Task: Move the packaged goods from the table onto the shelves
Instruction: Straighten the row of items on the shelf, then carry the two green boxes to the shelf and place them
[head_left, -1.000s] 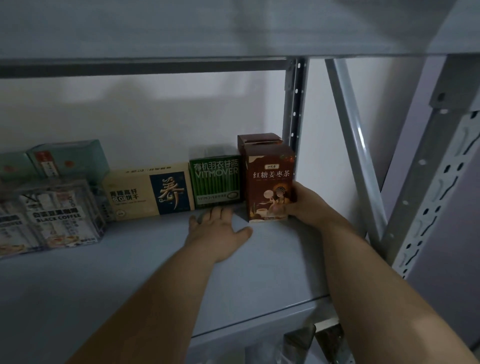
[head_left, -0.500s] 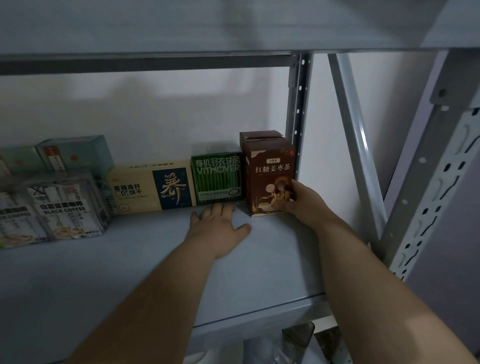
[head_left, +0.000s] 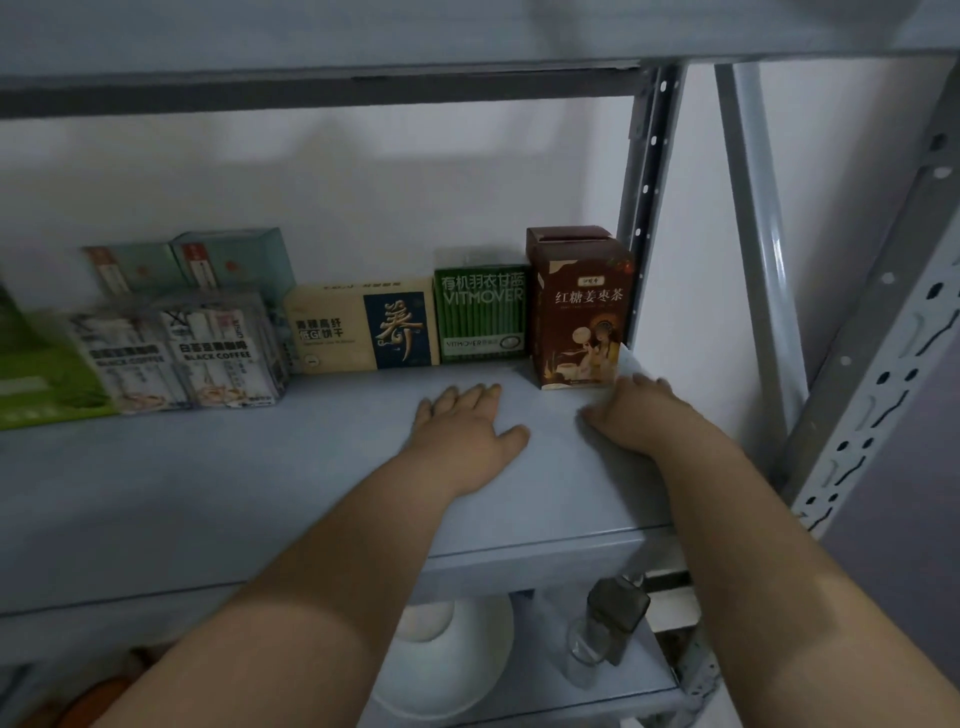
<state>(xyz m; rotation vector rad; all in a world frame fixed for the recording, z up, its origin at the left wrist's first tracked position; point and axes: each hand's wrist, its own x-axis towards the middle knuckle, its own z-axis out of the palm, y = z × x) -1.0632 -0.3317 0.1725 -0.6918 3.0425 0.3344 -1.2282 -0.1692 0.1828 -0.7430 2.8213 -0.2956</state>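
A brown tea box (head_left: 579, 312) stands upright at the right end of the grey shelf (head_left: 260, 493), beside the rear post. Left of it sit a green VITMOVER box (head_left: 480, 312), a cream and navy biscuit box (head_left: 361, 327), clear black coffee packs (head_left: 218, 353) and teal boxes (head_left: 234, 257) behind them. My left hand (head_left: 465, 426) lies flat and open on the shelf in front of the green box. My right hand (head_left: 636, 415) rests open on the shelf just in front of the brown box, holding nothing.
A green pack (head_left: 41, 379) lies at the shelf's left end. The upper shelf (head_left: 467, 31) hangs close overhead. Perforated grey posts (head_left: 883, 374) and a diagonal brace (head_left: 758, 249) stand on the right. Below are a white bowl (head_left: 447, 660) and a dark-capped bottle (head_left: 608, 623).
My right hand has let go of the brown tea box and pulled back toward me onto the shelf. The box stays standing. My left hand has barely moved.
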